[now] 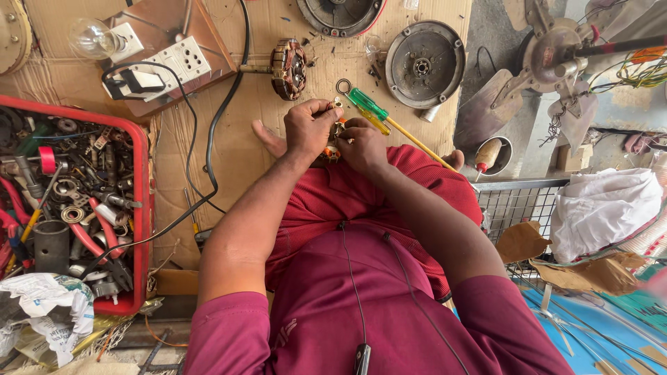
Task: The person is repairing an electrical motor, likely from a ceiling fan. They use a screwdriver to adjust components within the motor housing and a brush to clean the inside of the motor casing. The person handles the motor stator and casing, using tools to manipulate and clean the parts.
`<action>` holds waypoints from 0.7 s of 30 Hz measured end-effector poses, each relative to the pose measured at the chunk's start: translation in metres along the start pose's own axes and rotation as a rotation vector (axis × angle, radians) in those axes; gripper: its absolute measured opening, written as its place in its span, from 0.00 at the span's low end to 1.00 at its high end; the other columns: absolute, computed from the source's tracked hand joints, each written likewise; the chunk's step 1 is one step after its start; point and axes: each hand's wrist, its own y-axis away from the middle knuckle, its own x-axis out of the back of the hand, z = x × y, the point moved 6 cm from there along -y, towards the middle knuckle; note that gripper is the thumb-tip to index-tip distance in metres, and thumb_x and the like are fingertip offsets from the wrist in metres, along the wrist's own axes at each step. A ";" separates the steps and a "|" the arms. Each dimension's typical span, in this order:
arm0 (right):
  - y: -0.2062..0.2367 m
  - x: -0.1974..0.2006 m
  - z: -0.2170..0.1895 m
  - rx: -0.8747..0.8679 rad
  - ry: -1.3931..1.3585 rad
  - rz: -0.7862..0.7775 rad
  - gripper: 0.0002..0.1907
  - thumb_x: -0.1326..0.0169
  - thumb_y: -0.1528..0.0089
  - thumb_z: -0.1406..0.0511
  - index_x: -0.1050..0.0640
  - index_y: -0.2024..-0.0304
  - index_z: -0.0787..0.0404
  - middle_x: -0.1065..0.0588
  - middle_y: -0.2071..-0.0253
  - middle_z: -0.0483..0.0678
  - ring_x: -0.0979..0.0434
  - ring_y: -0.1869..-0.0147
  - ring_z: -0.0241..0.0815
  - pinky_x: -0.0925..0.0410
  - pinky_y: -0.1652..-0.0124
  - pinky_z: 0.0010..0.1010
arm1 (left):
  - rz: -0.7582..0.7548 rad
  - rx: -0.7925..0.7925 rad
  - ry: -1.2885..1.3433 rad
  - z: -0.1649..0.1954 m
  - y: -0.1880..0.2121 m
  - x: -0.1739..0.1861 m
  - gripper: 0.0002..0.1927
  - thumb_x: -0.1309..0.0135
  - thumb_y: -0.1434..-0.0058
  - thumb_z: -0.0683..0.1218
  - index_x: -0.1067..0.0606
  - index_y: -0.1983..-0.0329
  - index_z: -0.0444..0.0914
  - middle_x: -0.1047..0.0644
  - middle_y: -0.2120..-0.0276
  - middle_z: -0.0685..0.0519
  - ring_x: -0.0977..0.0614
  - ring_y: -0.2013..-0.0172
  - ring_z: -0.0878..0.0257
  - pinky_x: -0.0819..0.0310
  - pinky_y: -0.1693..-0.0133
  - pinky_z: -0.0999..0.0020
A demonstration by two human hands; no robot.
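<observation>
Small orange-and-metal part, mostly hidden, sits pinched between both hands above the red-clad lap; its exact kind cannot be told. Left hand is closed around it from above, fingertips curled down onto its top. Right hand closes on it from the other side, knuckles up. Judged light, rigid and small, possibly with fine wire that would not tolerate rough pulling; best held by its solid body, as both hands appear to do. Both forearms converge from the shoulders, elbows out, wrists bent slightly inward.

Just beyond the part lies a green-and-yellow screwdriver on the cardboard sheet. Further beyond rest a wound stator and a round metal cover plate. Well to the left of the part stands a red tray of mixed tools and hardware.
</observation>
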 end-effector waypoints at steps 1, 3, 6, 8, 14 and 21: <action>-0.001 -0.001 -0.006 0.039 0.043 0.007 0.09 0.39 0.44 0.64 0.14 0.63 0.60 0.20 0.51 0.51 0.19 0.50 0.50 0.28 0.48 0.42 | 0.005 -0.014 -0.010 -0.001 0.000 0.000 0.08 0.33 0.41 0.43 0.17 0.63 0.33 0.15 0.69 0.52 0.17 0.69 0.71 0.22 0.64 0.75; -0.002 -0.003 -0.017 0.117 0.124 0.017 0.09 0.41 0.42 0.64 0.15 0.62 0.61 0.20 0.51 0.52 0.21 0.47 0.52 0.29 0.45 0.44 | 0.017 -0.040 -0.033 -0.005 0.001 0.000 0.07 0.32 0.41 0.42 0.18 0.64 0.33 0.16 0.70 0.52 0.18 0.69 0.70 0.22 0.64 0.75; -0.002 -0.007 -0.020 0.008 0.161 -0.011 0.08 0.42 0.40 0.66 0.17 0.62 0.63 0.22 0.51 0.57 0.24 0.48 0.58 0.30 0.46 0.48 | 0.041 -0.119 0.108 -0.008 0.003 0.002 0.07 0.32 0.41 0.40 0.18 0.62 0.33 0.17 0.66 0.53 0.17 0.66 0.70 0.21 0.61 0.76; -0.003 -0.010 -0.020 -0.047 0.184 -0.037 0.09 0.42 0.40 0.65 0.18 0.61 0.64 0.23 0.52 0.58 0.25 0.49 0.60 0.31 0.48 0.49 | -0.005 -0.045 0.189 -0.016 0.002 -0.001 0.07 0.32 0.40 0.40 0.18 0.62 0.32 0.17 0.67 0.53 0.19 0.67 0.71 0.22 0.63 0.77; -0.013 -0.012 -0.006 -0.061 0.113 0.013 0.09 0.39 0.43 0.62 0.17 0.65 0.61 0.21 0.56 0.55 0.21 0.50 0.57 0.29 0.49 0.47 | -0.040 0.019 0.179 -0.009 -0.002 0.002 0.09 0.31 0.42 0.41 0.18 0.61 0.31 0.16 0.67 0.53 0.19 0.68 0.73 0.23 0.64 0.79; -0.019 0.022 0.016 -0.256 -0.753 0.022 0.21 0.45 0.33 0.53 0.21 0.50 0.62 0.20 0.56 0.52 0.21 0.53 0.46 0.25 0.51 0.37 | -0.135 0.212 0.242 0.003 -0.002 0.013 0.09 0.35 0.43 0.43 0.17 0.59 0.37 0.15 0.67 0.55 0.16 0.69 0.72 0.17 0.65 0.75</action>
